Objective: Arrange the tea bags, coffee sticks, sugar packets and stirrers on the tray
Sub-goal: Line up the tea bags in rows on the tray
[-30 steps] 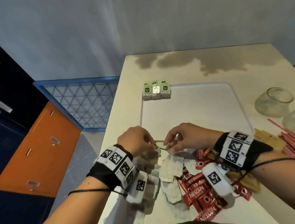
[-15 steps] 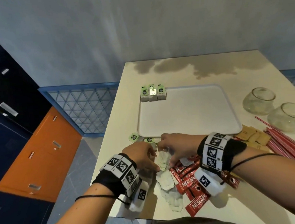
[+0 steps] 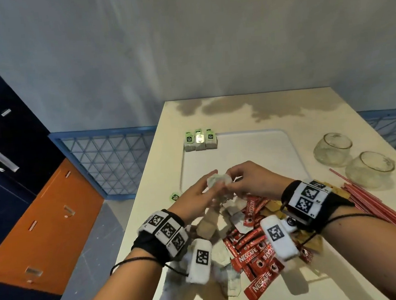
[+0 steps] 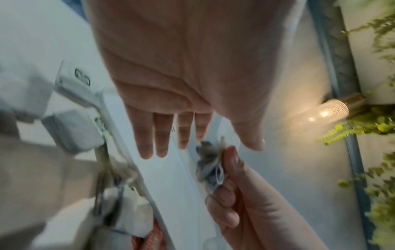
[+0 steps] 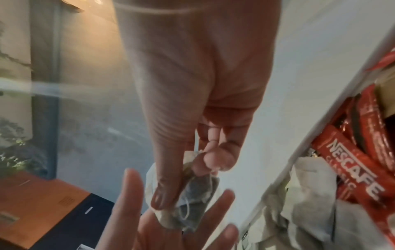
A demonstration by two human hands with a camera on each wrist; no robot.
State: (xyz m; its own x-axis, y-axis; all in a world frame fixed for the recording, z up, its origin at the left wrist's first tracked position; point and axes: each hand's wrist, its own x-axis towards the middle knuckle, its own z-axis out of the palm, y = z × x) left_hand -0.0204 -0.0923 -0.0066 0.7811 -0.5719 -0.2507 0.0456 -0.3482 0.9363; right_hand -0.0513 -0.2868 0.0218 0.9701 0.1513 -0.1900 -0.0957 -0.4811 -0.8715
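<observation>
Above the near edge of the white tray [image 3: 263, 149], my right hand [image 3: 232, 178] pinches a crumpled tea bag [image 3: 218, 180] between thumb and fingers. The right wrist view shows that tea bag [image 5: 194, 194] with its string hanging from my right hand [image 5: 188, 181]. My left hand [image 3: 204, 184] is beside it, fingers straight and holding nothing [image 4: 205, 145]. Three tea bags with green tags [image 3: 199, 140] stand in the tray's far left corner. Loose tea bags [image 3: 224, 256] and red coffee sticks [image 3: 255, 256] are piled under my wrists. Brown sugar packets [image 3: 271, 206] are partly hidden.
Red stirrers [image 3: 372, 204] lie in a bundle right of the tray. Two glass jars [image 3: 333, 148] [image 3: 369, 168] sit on their sides at the far right. A green tag [image 3: 175, 196] lies near the table's left edge. Left of the table the floor drops away.
Both hands have risen from the pile at the tray's near edge. The right hand now pinches a tea bag in the air, and the left hand has opened beside it.
</observation>
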